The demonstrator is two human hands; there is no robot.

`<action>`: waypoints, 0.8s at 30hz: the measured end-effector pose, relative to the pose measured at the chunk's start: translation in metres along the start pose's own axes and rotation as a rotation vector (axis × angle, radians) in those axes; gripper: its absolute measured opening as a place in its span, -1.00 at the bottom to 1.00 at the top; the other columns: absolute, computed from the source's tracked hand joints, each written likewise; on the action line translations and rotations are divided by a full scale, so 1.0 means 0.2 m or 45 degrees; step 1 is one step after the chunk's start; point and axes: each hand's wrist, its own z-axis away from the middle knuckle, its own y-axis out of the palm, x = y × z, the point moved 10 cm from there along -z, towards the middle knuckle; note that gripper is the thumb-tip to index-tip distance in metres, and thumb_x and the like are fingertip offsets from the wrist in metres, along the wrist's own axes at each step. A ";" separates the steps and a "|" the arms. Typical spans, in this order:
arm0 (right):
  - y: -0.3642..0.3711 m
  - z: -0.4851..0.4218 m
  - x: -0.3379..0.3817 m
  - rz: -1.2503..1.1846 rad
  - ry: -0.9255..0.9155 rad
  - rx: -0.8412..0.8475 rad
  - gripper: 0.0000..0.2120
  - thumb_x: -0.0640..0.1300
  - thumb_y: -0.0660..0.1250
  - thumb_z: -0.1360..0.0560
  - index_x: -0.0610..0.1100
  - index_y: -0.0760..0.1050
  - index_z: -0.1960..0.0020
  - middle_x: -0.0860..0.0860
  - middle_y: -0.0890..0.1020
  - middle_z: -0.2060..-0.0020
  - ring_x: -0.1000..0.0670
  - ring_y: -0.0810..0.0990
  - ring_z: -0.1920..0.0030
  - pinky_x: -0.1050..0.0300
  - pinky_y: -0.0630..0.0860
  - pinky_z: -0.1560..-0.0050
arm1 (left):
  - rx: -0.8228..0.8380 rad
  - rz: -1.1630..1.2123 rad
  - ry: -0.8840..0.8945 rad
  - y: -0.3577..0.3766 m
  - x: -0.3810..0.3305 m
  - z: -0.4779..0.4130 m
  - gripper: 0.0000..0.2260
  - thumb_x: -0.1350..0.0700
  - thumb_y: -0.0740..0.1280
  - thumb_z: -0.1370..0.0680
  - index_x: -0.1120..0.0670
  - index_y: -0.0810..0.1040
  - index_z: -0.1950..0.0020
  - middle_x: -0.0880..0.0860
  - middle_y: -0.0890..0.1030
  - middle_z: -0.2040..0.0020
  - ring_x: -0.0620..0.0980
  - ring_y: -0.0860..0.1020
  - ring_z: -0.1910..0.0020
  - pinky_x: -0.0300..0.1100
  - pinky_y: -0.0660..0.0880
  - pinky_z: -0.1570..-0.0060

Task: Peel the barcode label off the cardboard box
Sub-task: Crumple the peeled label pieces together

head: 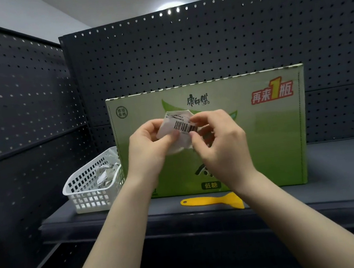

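Observation:
A green cardboard box (269,134) with red and black print stands upright on a dark shelf. In front of its face I hold a white barcode label (180,125), crumpled and curled, off the box. My left hand (148,147) pinches the label's left side between thumb and fingers. My right hand (220,143) grips its right edge with thumb and fingertips. The lower part of the label is hidden behind my fingers.
A yellow plastic scraper (215,200) lies on the shelf (336,175) in front of the box. A white slotted basket (88,189) holding several crumpled labels stands left of the box. Dark pegboard panels (204,46) close off the back and left.

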 end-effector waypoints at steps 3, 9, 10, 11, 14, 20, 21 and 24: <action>0.01 -0.01 -0.07 -0.099 0.163 0.016 -0.80 -0.18 0.39 -0.42 -0.13 0.54 -0.04 -0.02 0.59 0.08 0.04 0.59 0.14 0.10 0.58 0.11 | 0.114 0.155 -0.119 0.05 0.04 0.02 -0.93 0.15 0.45 -0.31 0.03 0.63 0.23 0.05 0.64 0.22 0.01 0.55 0.18 -0.09 0.49 0.10; 0.08 0.02 -0.17 -0.574 0.549 0.170 -0.77 -0.22 0.42 -0.42 -0.07 0.54 -0.06 0.01 0.65 0.07 0.13 0.64 0.13 0.22 0.58 0.09 | 0.316 0.285 -0.175 0.16 0.04 0.04 -0.87 0.30 0.32 -0.46 0.07 0.49 0.17 -0.05 0.60 0.31 -0.13 0.51 0.31 -0.29 0.41 0.32; 0.09 0.03 -0.17 -0.643 0.578 0.197 -0.77 -0.24 0.42 -0.42 -0.07 0.55 -0.05 0.01 0.65 0.08 0.12 0.64 0.13 0.24 0.57 0.10 | 0.320 0.258 -0.162 0.16 0.04 0.04 -0.84 0.32 0.30 -0.46 0.06 0.47 0.17 -0.05 0.60 0.31 -0.12 0.49 0.31 -0.30 0.39 0.34; 0.10 0.03 -0.17 -0.683 0.593 0.226 -0.77 -0.26 0.43 -0.41 -0.07 0.55 -0.04 0.02 0.65 0.08 0.11 0.64 0.13 0.24 0.57 0.11 | 0.310 0.230 -0.153 0.15 0.05 0.04 -0.81 0.34 0.29 -0.46 0.04 0.46 0.17 -0.03 0.60 0.30 -0.09 0.48 0.31 -0.29 0.38 0.35; 0.08 0.03 -0.18 -0.663 0.604 0.244 -0.76 -0.30 0.44 -0.38 -0.08 0.58 -0.01 0.04 0.66 0.11 0.09 0.64 0.15 0.18 0.60 0.12 | 0.226 0.139 -0.146 0.15 0.07 0.05 -0.84 0.27 0.36 -0.41 0.02 0.47 0.21 0.11 0.57 0.22 0.02 0.49 0.24 -0.20 0.42 0.30; 0.04 0.03 -0.21 -0.694 0.614 0.167 -0.77 -0.45 0.36 -0.38 -0.13 0.57 0.22 -0.03 0.65 0.25 0.08 0.60 0.25 0.08 0.60 0.18 | 0.122 -0.024 -0.227 0.11 0.12 0.07 -0.84 0.15 0.43 -0.42 0.06 0.52 0.04 0.10 0.60 0.08 0.04 0.58 0.14 -0.02 0.52 0.16; 0.04 0.04 -0.22 -0.708 0.624 0.170 -0.77 -0.47 0.35 -0.37 -0.15 0.57 0.23 -0.06 0.65 0.25 0.05 0.61 0.24 0.05 0.60 0.17 | 0.177 -0.002 -0.264 0.13 0.13 0.09 -0.87 0.15 0.40 -0.44 0.07 0.54 0.03 0.09 0.62 0.10 0.03 0.59 0.13 -0.02 0.51 0.15; 0.04 0.05 -0.22 -0.739 0.590 0.169 -0.75 -0.50 0.34 -0.35 -0.16 0.56 0.26 -0.09 0.66 0.24 -0.03 0.65 0.18 0.00 0.60 0.12 | 0.226 0.024 -0.298 0.15 0.12 0.11 -0.95 0.19 0.36 -0.48 0.13 0.60 0.11 0.06 0.64 0.24 -0.02 0.58 0.25 -0.15 0.52 0.25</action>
